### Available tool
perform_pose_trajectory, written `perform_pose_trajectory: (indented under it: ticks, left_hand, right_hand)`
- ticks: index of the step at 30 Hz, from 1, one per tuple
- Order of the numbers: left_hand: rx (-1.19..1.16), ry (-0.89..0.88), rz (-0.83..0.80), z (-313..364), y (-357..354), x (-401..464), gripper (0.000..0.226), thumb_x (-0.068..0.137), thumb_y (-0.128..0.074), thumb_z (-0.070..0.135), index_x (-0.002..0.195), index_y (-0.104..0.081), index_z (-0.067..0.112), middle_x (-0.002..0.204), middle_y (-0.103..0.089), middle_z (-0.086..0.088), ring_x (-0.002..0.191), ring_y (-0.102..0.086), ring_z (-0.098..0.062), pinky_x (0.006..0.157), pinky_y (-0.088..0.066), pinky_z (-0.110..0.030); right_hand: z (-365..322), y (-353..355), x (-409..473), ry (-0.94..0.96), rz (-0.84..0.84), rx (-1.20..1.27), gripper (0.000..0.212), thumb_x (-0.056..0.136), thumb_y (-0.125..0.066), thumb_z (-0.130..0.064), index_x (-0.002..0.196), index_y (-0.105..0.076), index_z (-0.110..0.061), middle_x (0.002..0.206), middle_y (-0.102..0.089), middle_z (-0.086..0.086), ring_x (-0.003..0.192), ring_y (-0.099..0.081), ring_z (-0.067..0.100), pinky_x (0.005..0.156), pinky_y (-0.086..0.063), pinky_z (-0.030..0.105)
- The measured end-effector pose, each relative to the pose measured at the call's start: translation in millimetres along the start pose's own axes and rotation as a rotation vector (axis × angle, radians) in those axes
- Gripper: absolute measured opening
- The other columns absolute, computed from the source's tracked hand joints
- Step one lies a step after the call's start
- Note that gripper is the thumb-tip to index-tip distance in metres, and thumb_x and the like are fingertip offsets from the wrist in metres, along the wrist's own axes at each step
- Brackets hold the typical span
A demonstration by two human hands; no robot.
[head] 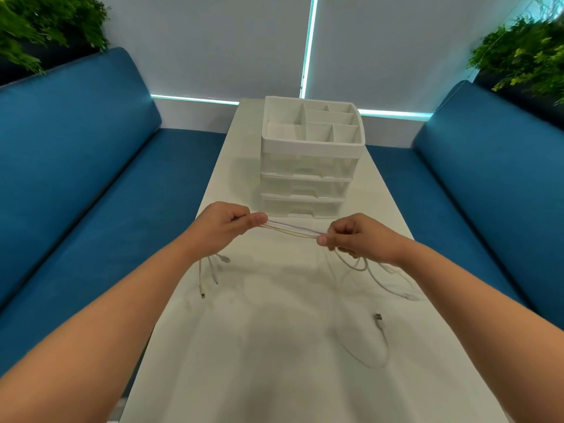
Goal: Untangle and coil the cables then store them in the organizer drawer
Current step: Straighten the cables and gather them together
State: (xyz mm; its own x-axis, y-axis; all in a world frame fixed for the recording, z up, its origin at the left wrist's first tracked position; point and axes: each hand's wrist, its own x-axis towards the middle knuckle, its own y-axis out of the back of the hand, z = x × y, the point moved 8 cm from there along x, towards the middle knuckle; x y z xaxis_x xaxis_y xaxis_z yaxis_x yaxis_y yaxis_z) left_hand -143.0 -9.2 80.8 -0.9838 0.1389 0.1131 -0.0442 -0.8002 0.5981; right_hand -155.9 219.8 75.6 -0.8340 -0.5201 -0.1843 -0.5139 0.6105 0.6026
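The left hand (224, 224) pinches the cables (293, 232) between thumb and curled fingers, and short ends with plugs hang below those fingers. The cables stretch tight across to the right hand (355, 236), which pinches them too, probably to pull them straight. Loose loops lie under the right fingers. The organizer (308, 157) stands just past both hands, drawers closed.

Words: none can be read
Numbers: none can be read
Organizer (311, 148): plain white, no label or brand to read
Cables (293, 232): no print that can be seen
Table (274, 361): plain white, no signs
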Motion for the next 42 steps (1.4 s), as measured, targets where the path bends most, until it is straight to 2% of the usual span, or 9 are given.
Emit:
perform_pose_trajectory:
  ticks: [4,10,15,20,24,27,31,36,42]
  left_hand:
    - [-0.007,0.007,-0.016,-4.1,-4.2,-0.1,0.065,0.080,-0.061,0.054,0.061,-0.039,-0.003,0.059,-0.028,-0.004,0.051,-0.025,-0.010,0.048,-0.027,-0.016]
    - [0.077,0.039,0.024,-25.1,4.1,2.2,0.061,0.079,-0.056,0.064,0.055,-0.035,0.013,0.055,-0.027,0.000,0.052,-0.025,-0.013,0.054,-0.025,-0.029]
    - [0.186,0.084,0.002,-31.4,-5.1,4.8,0.064,0.074,-0.049,0.075,0.055,-0.035,0.016,0.052,-0.030,0.003,0.051,-0.027,-0.015,0.053,-0.025,-0.032]
    - [0.185,0.110,0.019,-29.5,-5.8,6.5,0.056,0.077,-0.048,0.071,0.061,-0.056,0.018,0.049,-0.041,0.006,0.048,-0.035,-0.014,0.052,-0.031,-0.028]
    - [0.178,0.078,0.050,-27.7,0.2,7.7,0.045,0.090,-0.049,0.059,0.072,-0.065,0.021,0.051,-0.042,0.008,0.049,-0.036,-0.013,0.052,-0.031,-0.027]
    - [0.163,0.065,0.054,-30.1,4.7,7.2,0.039,0.093,-0.047,0.057,0.079,-0.068,0.027,0.052,-0.041,0.008,0.051,-0.036,-0.014,0.056,-0.033,-0.028]
    - [0.149,0.063,0.041,-27.9,4.2,6.3,0.035,0.093,-0.047,0.058,0.084,-0.065,0.029,0.052,-0.038,0.010,0.050,-0.033,-0.011,0.053,-0.030,-0.028]
    - [0.158,0.045,0.045,-27.0,2.1,2.2,0.049,0.092,-0.044,0.060,0.068,-0.052,0.017,0.054,-0.041,0.012,0.053,-0.035,-0.011,0.056,-0.032,-0.030]
    - [0.143,0.043,0.039,-18.2,8.9,0.8,0.054,0.093,-0.044,0.056,0.064,-0.039,0.011,0.059,-0.033,0.002,0.051,-0.028,-0.009,0.052,-0.026,-0.024]
  right_hand:
    - [3.7,6.0,-0.8,-0.038,0.046,-0.019,0.062,0.077,-0.068,-0.055,0.062,-0.038,-0.003,0.063,-0.034,0.008,0.059,-0.032,0.020,0.056,-0.037,0.027]
    - [-2.7,5.9,0.1,0.002,0.035,-0.035,0.029,0.099,-0.049,-0.034,0.079,-0.062,-0.017,0.059,-0.053,-0.019,0.056,-0.047,0.000,0.060,-0.037,0.013]
    - [3.4,24.1,7.5,-0.060,0.275,-0.331,0.026,0.090,-0.061,-0.044,0.082,-0.068,-0.020,0.075,-0.065,0.001,0.069,-0.056,0.017,0.068,-0.048,0.037]
    - [3.7,39.0,1.8,-0.080,0.483,-0.284,0.042,0.077,-0.073,-0.050,0.072,-0.061,-0.010,0.061,-0.056,0.001,0.059,-0.047,0.019,0.056,-0.038,0.033]
    - [4.9,31.7,0.0,-0.093,0.379,-0.274,0.043,0.083,-0.064,-0.057,0.064,-0.061,-0.018,0.046,-0.048,-0.012,0.050,-0.042,0.009,0.054,-0.033,0.027]
    - [2.7,28.8,-2.0,-0.043,0.306,-0.146,0.035,0.092,-0.057,-0.045,0.075,-0.071,-0.019,0.053,-0.055,-0.011,0.047,-0.045,0.003,0.059,-0.036,0.026]
    - [5.7,29.9,-5.7,-0.027,0.310,-0.164,0.025,0.099,-0.051,-0.032,0.079,-0.062,-0.020,0.062,-0.061,-0.010,0.047,-0.042,0.004,0.057,-0.037,0.024]
    - [4.0,33.6,-10.1,-0.003,0.369,-0.386,0.034,0.099,-0.043,-0.045,0.075,-0.049,-0.021,0.068,-0.062,-0.002,0.061,-0.054,0.016,0.059,-0.043,0.034]
    - [5.4,25.2,-14.1,0.039,0.319,-0.351,0.049,0.092,-0.034,-0.062,0.075,-0.048,-0.018,0.068,-0.058,0.001,0.067,-0.055,0.021,0.063,-0.044,0.037]
